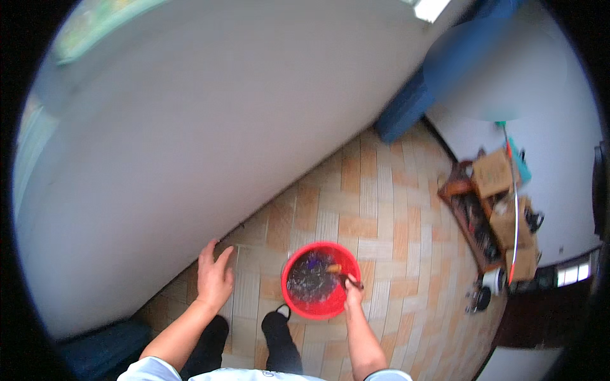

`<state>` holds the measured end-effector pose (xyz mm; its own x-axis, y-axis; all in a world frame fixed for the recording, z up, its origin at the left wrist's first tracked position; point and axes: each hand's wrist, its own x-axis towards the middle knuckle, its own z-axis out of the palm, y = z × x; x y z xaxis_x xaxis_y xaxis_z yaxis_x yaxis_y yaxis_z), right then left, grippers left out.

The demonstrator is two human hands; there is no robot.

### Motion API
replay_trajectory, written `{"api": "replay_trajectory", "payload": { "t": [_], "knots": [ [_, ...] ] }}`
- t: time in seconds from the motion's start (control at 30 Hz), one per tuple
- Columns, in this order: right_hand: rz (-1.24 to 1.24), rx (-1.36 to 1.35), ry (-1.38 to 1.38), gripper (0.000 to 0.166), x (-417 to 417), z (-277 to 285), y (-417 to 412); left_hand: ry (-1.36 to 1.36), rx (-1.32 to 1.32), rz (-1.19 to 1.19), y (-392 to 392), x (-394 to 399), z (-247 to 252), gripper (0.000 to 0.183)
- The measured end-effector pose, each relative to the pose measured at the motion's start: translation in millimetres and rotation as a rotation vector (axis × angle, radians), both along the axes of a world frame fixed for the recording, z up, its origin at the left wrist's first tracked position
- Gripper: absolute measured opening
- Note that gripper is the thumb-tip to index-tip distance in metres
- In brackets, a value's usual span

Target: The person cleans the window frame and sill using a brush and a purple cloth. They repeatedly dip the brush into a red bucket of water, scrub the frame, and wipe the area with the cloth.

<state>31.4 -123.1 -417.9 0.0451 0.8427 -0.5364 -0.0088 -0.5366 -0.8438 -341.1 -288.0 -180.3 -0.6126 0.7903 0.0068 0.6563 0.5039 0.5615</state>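
A round red plastic basin (322, 312) stands on the tiled floor in front of me, with rippling dark-looking water in it. My right hand (353, 291) is closed around the dark handle of a brush-like tool (334, 269) at the basin's right side. The tool's tan end is over or in the water; its exact kind is unclear. Something blue-purple (312, 262) shows in the water and cannot be made out. My left hand (216, 277) is raised to the left of the basin, near the wall, its fingers apart and holding nothing.
A pale wall (214, 143) runs diagonally along the left. At the right, a wooden shelf (469, 224) bears cardboard boxes (495, 174), beside a long pole (516, 214). A blue upright (405, 107) stands at the far corner. A dark blue object (105, 350) lies lower left.
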Motion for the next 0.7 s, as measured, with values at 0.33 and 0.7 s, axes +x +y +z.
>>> {"api": "replay_trajectory", "payload": {
  "t": [0.33,0.7],
  "knots": [
    [0.625,0.433,0.675,0.032,-236.5,411.5,-28.6,0.324,0.563,0.308,-177.0,-93.8,212.7,0.035],
    [1.299,0.842,0.365,0.011,-475.7,621.4,-128.2,0.686,0.688,0.599,-354.1,-190.3,284.2,0.021]
  ]
}}
